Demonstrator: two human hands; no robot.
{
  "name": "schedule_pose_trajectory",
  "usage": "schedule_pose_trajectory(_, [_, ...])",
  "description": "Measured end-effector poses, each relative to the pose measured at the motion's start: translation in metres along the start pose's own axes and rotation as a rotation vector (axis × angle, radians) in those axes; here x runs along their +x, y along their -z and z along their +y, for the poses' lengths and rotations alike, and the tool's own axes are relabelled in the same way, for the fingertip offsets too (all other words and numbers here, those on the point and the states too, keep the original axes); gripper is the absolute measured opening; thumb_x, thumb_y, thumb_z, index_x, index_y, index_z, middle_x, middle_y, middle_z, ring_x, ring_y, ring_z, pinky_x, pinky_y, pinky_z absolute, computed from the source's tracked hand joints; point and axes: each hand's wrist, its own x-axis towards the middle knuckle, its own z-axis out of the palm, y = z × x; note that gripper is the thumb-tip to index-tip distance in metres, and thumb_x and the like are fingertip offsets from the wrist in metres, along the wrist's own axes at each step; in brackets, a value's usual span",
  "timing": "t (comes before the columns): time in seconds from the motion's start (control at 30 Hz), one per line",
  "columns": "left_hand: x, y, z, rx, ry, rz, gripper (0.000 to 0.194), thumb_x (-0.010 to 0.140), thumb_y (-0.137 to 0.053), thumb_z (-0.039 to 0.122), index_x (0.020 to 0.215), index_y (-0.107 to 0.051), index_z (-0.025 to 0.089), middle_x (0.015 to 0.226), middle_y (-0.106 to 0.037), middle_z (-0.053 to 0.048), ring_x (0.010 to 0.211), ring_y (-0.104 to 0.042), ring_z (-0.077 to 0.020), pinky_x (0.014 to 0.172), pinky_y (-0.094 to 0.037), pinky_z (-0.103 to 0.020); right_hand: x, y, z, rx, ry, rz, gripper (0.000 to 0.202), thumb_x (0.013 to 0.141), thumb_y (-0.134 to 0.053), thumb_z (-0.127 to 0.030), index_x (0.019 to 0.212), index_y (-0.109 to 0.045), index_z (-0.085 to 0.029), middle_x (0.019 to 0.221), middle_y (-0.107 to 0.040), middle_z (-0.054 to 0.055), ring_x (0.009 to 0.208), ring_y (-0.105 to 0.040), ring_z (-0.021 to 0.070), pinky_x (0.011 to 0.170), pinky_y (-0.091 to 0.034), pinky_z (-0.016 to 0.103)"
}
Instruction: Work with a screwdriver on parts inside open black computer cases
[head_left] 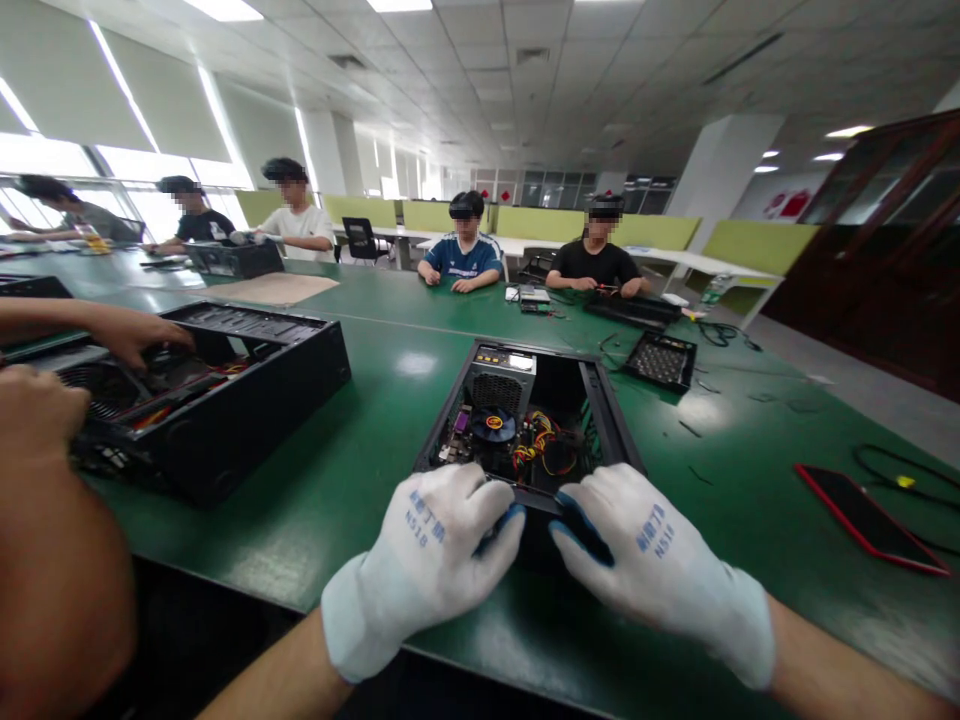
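In front of me an opened computer case (pixel 615 425) lies on its side, its interior facing up. Inside are a grey power supply (pixel 501 383), a dark round CPU fan (pixel 493 425) and a bundle of red, yellow and black cables (pixel 541 442). My left hand (pixel 450 540), in a white glove with blue printing, grips the case's near edge left of its middle. The same edge is held by my right hand (pixel 637 545), gloved alike, a little to the right. Both hands have thumbs toward me and fingers curled over the rim, which hides the fingertips.
At left, a co-worker's bare hand (pixel 139 335) reaches into another computer case (pixel 262 400). A red-edged tablet-like panel (pixel 870 515) and a black cable (pixel 911 485) lie right on the green table (pixel 397 400). Beyond are a black tray-like part (pixel 660 362) and several seated people.
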Motion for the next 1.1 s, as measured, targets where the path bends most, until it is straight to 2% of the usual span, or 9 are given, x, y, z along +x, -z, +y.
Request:
schedule_pose_trajectory(0.17, [0.001, 0.003, 0.001, 0.138, -0.027, -0.123, 0.029, 0.101, -0.054, 0.037, 0.077, -0.061, 0.022, 0.074, -0.061, -0.001, 0.068, -0.06, -0.0184, 0.063, -0.041, -0.031, -0.024, 0.013, -0.017, 0.061, 0.041, 0.029, 0.015, 0.094, -0.062, -0.035, 0.092, -0.066, -0.021, 0.079, -0.063, 0.006, 0.071, -0.054, 0.023, 0.067, -0.043, 0.04])
schedule_pose_trajectory(0.33, [-0.013, 0.015, 0.02, 0.091, -0.088, -0.225, 0.031, 0.101, -0.055, 0.039, 0.075, -0.056, 0.023, 0.072, -0.058, 0.0, 0.064, -0.057, -0.0174, 0.06, -0.042, -0.031, -0.043, 0.028, -0.027, 0.084, 0.113, 0.083, 0.013, 0.09, -0.066, -0.03, 0.099, -0.065, -0.022, 0.077, -0.065, 0.006, 0.067, -0.057, 0.0229, 0.064, -0.045, 0.041])
schedule_pose_trajectory(0.47, [-0.026, 0.025, 0.039, 0.018, -0.122, -0.263, 0.027, 0.101, -0.054, 0.039, 0.078, -0.055, 0.024, 0.073, -0.058, 0.0, 0.061, -0.056, -0.0172, 0.055, -0.04, -0.031, -0.065, 0.038, -0.033, 0.099, 0.136, 0.103, 0.023, 0.089, -0.064, -0.033, 0.11, -0.064, -0.025, 0.08, -0.07, 0.008, 0.066, -0.062, 0.0249, 0.062, -0.049, 0.043])
schedule_pose_trajectory(0.63, [-0.032, 0.028, 0.055, 0.002, -0.115, -0.253, 0.025, 0.1, -0.054, 0.036, 0.077, -0.054, 0.024, 0.073, -0.059, -0.002, 0.056, -0.055, -0.0176, 0.049, -0.038, -0.031, -0.08, 0.049, -0.031, 0.111, 0.121, 0.062, 0.029, 0.094, -0.061, -0.042, 0.12, -0.063, -0.029, 0.098, -0.075, 0.011, 0.082, -0.07, 0.0297, 0.07, -0.055, 0.046])
schedule_pose_trajectory(0.73, [-0.033, 0.026, 0.057, 0.01, -0.097, -0.247, 0.025, 0.099, -0.054, 0.036, 0.077, -0.054, 0.024, 0.073, -0.059, -0.002, 0.059, -0.058, -0.0195, 0.051, -0.041, -0.033, -0.061, 0.057, -0.023, 0.151, 0.072, -0.001, 0.029, 0.094, -0.064, -0.047, 0.115, -0.066, -0.028, 0.095, -0.075, 0.01, 0.079, -0.069, 0.0267, 0.066, -0.056, 0.042])
schedule_pose_trajectory(0.83, [-0.034, 0.024, 0.057, 0.014, -0.081, -0.237, 0.024, 0.099, -0.054, 0.036, 0.078, -0.055, 0.024, 0.075, -0.06, -0.002, 0.062, -0.059, -0.0198, 0.053, -0.043, -0.033, -0.026, 0.053, -0.009, 0.095, 0.056, -0.12, 0.035, 0.095, -0.063, -0.05, 0.118, -0.069, -0.024, 0.104, -0.075, 0.012, 0.089, -0.069, 0.0284, 0.078, -0.056, 0.045])
schedule_pose_trajectory(0.93, [-0.034, 0.023, 0.058, 0.024, -0.063, -0.228, 0.024, 0.098, -0.056, 0.036, 0.077, -0.054, 0.025, 0.075, -0.06, -0.002, 0.061, -0.058, -0.0189, 0.053, -0.042, -0.033, 0.011, 0.03, 0.005, 0.03, 0.148, -0.35, 0.04, 0.093, -0.066, -0.048, 0.119, -0.071, -0.018, 0.111, -0.075, 0.014, 0.1, -0.07, 0.0306, 0.089, -0.053, 0.045])
schedule_pose_trajectory(1.03, [-0.034, 0.023, 0.058, 0.033, -0.065, -0.214, 0.025, 0.098, -0.056, 0.037, 0.077, -0.053, 0.025, 0.075, -0.06, -0.002, 0.061, -0.057, -0.0188, 0.053, -0.042, -0.033, 0.039, -0.001, 0.011, -0.038, 0.235, -0.604, 0.046, 0.087, -0.075, -0.044, 0.122, -0.073, -0.014, 0.11, -0.076, 0.016, 0.099, -0.071, 0.0305, 0.086, -0.052, 0.04])
schedule_pose_trajectory(1.1, [-0.034, 0.023, 0.058, 0.031, -0.068, -0.216, 0.025, 0.099, -0.055, 0.038, 0.077, -0.054, 0.025, 0.075, -0.059, -0.002, 0.062, -0.058, -0.0195, 0.053, -0.041, -0.033, 0.051, -0.015, 0.012, -0.098, 0.282, -0.693, 0.043, 0.084, -0.078, -0.04, 0.12, -0.075, -0.015, 0.108, -0.077, 0.016, 0.099, -0.072, 0.0307, 0.083, -0.052, 0.039])
